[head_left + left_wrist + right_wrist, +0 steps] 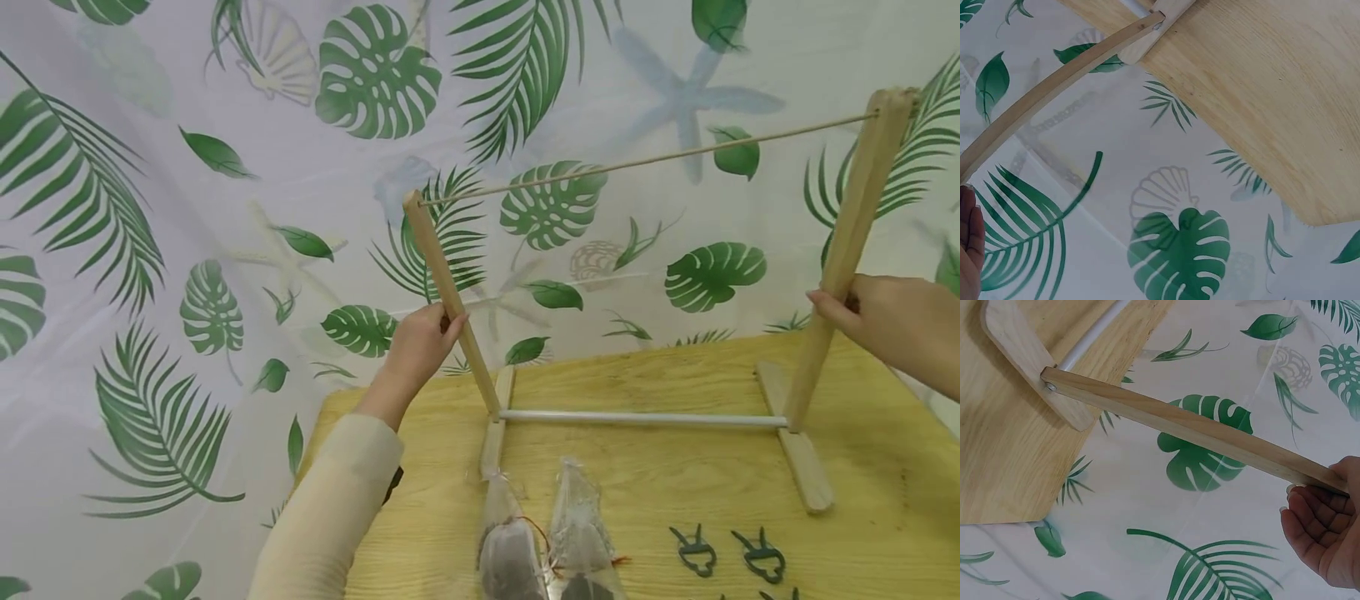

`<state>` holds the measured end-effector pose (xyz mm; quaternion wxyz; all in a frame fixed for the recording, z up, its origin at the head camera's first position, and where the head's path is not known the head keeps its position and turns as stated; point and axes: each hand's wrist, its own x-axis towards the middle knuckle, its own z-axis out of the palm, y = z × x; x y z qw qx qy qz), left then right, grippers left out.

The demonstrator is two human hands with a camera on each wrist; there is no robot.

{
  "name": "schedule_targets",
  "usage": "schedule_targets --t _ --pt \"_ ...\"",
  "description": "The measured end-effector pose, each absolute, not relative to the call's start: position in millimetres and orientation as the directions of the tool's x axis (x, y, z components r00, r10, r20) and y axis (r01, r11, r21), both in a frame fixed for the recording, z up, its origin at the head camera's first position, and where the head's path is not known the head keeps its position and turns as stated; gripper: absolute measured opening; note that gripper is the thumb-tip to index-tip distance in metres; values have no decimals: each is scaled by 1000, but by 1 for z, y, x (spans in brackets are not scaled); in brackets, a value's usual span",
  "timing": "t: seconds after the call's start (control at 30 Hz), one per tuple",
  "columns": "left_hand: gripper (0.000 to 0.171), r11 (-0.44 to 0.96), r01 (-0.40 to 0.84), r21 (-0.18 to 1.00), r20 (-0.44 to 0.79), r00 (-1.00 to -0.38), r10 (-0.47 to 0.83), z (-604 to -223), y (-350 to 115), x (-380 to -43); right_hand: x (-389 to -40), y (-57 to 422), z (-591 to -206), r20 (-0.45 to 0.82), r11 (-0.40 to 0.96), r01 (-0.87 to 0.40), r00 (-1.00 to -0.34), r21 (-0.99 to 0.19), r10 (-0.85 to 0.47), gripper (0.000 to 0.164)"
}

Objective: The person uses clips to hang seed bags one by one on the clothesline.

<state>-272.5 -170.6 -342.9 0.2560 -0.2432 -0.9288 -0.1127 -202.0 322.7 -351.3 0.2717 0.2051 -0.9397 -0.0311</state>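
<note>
A small wooden drying rack stands on the table, with a left post [448, 287], a right post [855, 221], a string [645, 162] strung between their tops and a white rod [645, 418] joining them low down. My left hand [422, 343] grips the left post around its middle. Around the right post, at about mid-height, my right hand [892, 321] closes its thumb and fingers. In the right wrist view that post runs from the hand down to a flat wooden foot [1019, 356], fixed there by a bolt. Only fingertips of the left hand show in the left wrist view.
Two clear plastic bags [573, 533] with dark contents lie at the front of the yellow wood-grain table [637, 475]. Several dark green clips [761, 557] lie to their right. Behind the table hangs a leaf-printed sheet [300, 167].
</note>
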Motion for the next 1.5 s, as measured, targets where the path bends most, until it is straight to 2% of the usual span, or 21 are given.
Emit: schedule_targets --t 0.03,0.1,0.27,0.37,0.63,0.73,1.03,1.5 --pt "24 857 508 83 535 -749 392 -344 -174 -272 -203 320 -351 473 918 -368 -788 150 -393 52" --pt "23 859 505 82 547 -743 385 -345 -180 -270 -209 312 -348 450 943 -330 -848 -37 -279 58" --pt "22 865 495 82 591 -723 357 -343 -192 -267 -222 298 -345 315 951 -272 -924 -144 -217 52" --pt "22 870 486 82 590 -727 351 -342 -199 -265 -229 291 -345 289 949 -274 -932 -159 -221 50" --pt "25 894 445 56 584 -741 332 -347 -218 -257 -246 276 -351 322 917 -345 -907 -199 -271 44" --pt "26 900 434 50 586 -742 326 -347 -222 -255 -250 272 -354 296 915 -331 -920 -231 -258 45" --pt "22 917 388 94 533 -797 282 -346 -235 -248 -257 256 -359 294 906 -334 -921 -261 -255 40" --pt "22 926 362 110 517 -816 258 -344 -251 -247 -258 237 -355 256 903 -309 -937 -299 -236 40"
